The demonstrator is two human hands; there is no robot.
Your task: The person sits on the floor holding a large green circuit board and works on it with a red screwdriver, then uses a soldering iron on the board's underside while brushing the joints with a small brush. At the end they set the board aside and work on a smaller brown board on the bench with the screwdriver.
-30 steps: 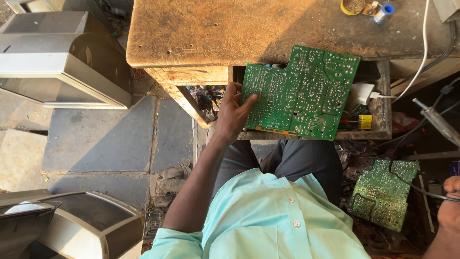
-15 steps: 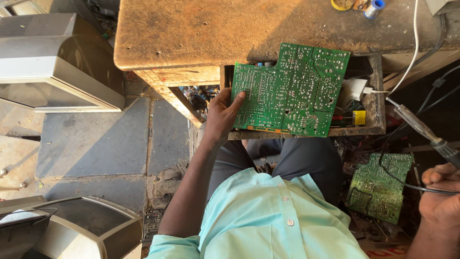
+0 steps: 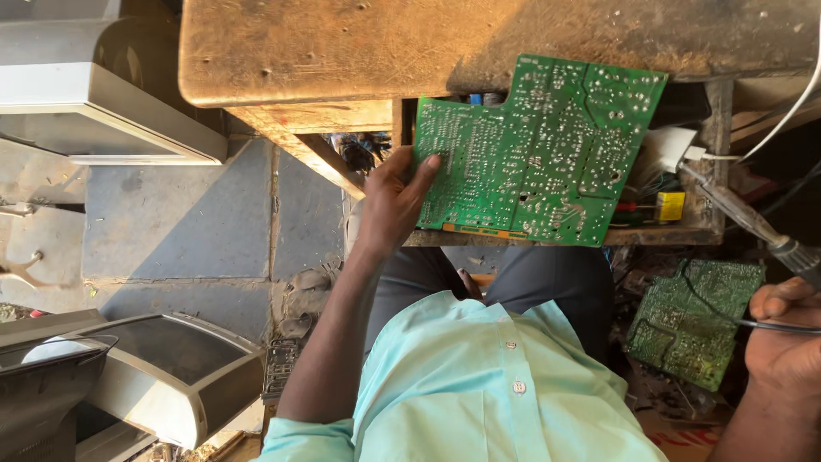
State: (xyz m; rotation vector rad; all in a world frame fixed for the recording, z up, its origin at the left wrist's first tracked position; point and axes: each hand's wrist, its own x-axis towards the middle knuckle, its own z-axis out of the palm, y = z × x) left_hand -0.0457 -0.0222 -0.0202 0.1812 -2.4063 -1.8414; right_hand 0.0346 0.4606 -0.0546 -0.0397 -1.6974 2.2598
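Note:
My left hand (image 3: 394, 201) grips the left edge of a large green circuit board (image 3: 539, 150), solder side up, held over an open wooden drawer (image 3: 684, 231) under the workbench. My right hand (image 3: 785, 342) at the far right is closed around the handle of a soldering iron (image 3: 742, 216), whose metal shaft points up and left toward the drawer. A thin dark cable runs from that hand across a second, smaller green circuit board (image 3: 693, 321) lying low on the right.
A worn wooden workbench top (image 3: 342, 43) fills the upper view. Grey television casings stand at upper left (image 3: 103, 94) and lower left (image 3: 145, 376). Stone floor slabs (image 3: 188, 214) lie between them. The drawer holds a yellow part (image 3: 670, 205) and wires.
The view has shifted, so bench and board sit further left and higher. My right hand has come up into view at the right edge with the soldering iron. My left hand keeps its hold on the board.

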